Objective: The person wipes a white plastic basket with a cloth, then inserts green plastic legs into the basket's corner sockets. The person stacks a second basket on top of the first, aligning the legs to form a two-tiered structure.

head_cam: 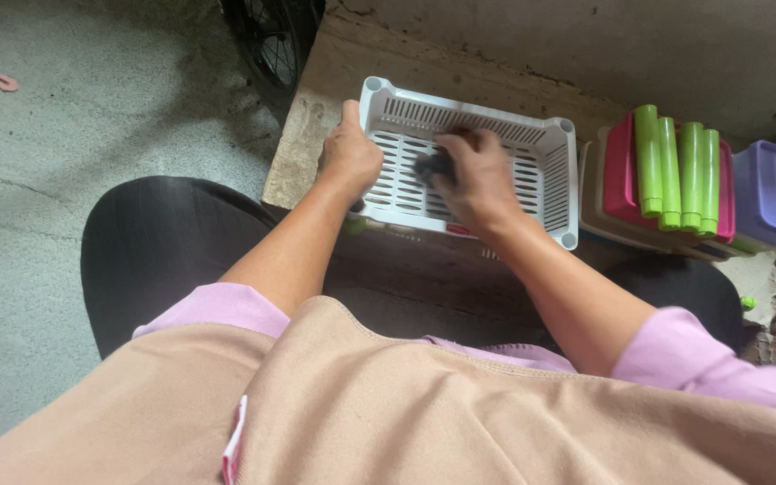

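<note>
White slotted basket (545, 171): left hand (349, 157) grips its left rim, fingers curled shut; right hand (473, 175) presses a dark scrubber (431, 167) inside, fingers closed around it.

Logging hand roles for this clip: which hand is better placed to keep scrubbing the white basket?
Probably the right hand: it presses a dark scrubber inside the basket, while the left hand grips the rim.
</note>
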